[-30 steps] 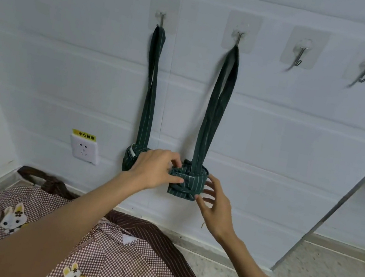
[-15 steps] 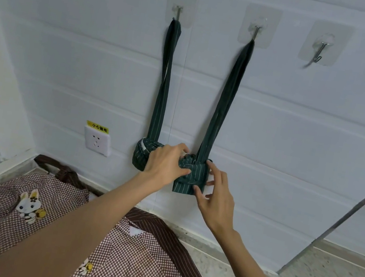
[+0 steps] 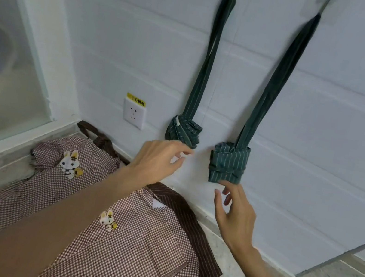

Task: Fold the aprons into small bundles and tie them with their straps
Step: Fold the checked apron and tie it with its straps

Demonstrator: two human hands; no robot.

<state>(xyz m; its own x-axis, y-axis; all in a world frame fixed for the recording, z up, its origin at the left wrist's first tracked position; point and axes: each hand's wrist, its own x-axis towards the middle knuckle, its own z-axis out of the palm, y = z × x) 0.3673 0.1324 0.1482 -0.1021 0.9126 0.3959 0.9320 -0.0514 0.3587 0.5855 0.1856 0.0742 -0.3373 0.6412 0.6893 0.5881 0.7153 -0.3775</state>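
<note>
Nearest the camera, two brown checked aprons (image 3: 134,239) lay spread and crumpled on the floor, one overlapping the other, each with a small rabbit patch. They looked like thin, limp cotton: light to lift, sure to sag wherever unsupported, and not slippery. By my judgement, the best hold would be at a hem or corner with both hands, so the cloth could be drawn flat before folding; the dark brown straps (image 3: 100,141) bunched near the wall would serve for tying.

Above them, the left hand (image 3: 158,161) hovered with fingers loosely curled, gripping nothing. The right hand (image 3: 233,215) was raised with relaxed, spread fingers, its fingertips just under the right green bundle (image 3: 228,166); whether they touched it was unclear.

Farther back, that bundle and the left green bundle (image 3: 183,132) hung against the white wall (image 3: 327,115), each a striped green apron wrapped tight in its own strap, the long loops running up to wall hooks (image 3: 324,4). A socket (image 3: 133,115) sat left of them. These two seemed finished, compact and firm enough to hang unaided.
</note>
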